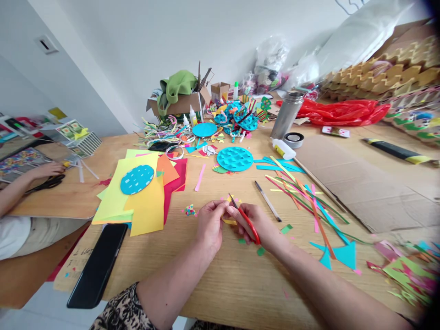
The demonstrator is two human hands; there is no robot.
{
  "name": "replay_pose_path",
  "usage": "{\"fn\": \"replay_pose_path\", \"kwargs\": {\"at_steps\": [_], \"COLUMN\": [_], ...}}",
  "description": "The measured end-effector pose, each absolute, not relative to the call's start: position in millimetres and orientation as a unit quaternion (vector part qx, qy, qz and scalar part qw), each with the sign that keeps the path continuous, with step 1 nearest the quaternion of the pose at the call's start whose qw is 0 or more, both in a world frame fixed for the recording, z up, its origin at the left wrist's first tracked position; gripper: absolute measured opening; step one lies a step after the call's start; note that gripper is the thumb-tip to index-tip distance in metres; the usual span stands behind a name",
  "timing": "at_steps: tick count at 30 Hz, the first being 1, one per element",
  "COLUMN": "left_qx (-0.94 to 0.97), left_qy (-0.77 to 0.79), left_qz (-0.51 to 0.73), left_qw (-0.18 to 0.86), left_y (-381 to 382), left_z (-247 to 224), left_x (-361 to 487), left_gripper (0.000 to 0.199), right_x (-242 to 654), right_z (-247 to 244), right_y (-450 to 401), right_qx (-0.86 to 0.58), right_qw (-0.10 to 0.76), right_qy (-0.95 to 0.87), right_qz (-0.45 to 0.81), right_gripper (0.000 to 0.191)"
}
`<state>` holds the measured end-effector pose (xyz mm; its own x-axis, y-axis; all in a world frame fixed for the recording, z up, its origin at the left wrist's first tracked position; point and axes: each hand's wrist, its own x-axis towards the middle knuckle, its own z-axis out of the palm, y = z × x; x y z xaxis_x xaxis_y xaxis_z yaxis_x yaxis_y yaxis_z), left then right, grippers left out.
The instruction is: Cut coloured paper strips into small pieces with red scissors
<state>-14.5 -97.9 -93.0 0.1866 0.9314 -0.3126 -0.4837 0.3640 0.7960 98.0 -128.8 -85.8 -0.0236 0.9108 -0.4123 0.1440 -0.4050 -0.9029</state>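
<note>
My right hand (263, 224) is closed around a pair of red-handled scissors (253, 231), their blades pointing up and away from me. Close beside it, my left hand (210, 224) is closed in a pinch near the blades; whatever sits between those fingertips is too small to make out. Yellow scraps show on the table behind and below the fingers. To the left lies a small heap of coloured paper bits (190, 210). Green snippets (286, 228) are scattered to the right, near a pen (268, 201). Beyond my hands rests a blue disc with raised folded pieces (234, 159).
Coloured sheets (147, 223) carry a spotted blue disc (137, 179) on the left, by a black phone (98, 266). Paper strips (314, 204), cardboard (364, 183), a metal flask (288, 115) and a cutter knife (400, 150) occupy the right. Another person's hand (48, 169) is far left.
</note>
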Motion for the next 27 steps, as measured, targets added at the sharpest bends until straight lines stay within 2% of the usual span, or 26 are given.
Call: {"fn": "replay_pose_path", "kwargs": {"at_steps": [6,20,27], "left_qx": [0.298,0.410,0.423], "left_qy": [0.415,0.362,0.376], "left_qz": [0.476,0.304,0.280], "left_qw": [0.716,0.780,0.775], "left_y": [-90,-55,-55], "left_z": [-90,-83,-79], "left_x": [-21,-58,-59], "left_gripper": [0.014,0.015,0.018], "right_x": [100,109,110], "right_z": [-82,-74,-76], "right_y": [-128,-130,-130], "right_qx": [-0.619,-0.554,-0.551], "right_qw": [0.326,0.266,0.250], "right_qy": [-0.432,-0.497,-0.510], "right_qz": [0.570,0.613,0.611], "right_gripper": [0.047,0.044,0.042]}}
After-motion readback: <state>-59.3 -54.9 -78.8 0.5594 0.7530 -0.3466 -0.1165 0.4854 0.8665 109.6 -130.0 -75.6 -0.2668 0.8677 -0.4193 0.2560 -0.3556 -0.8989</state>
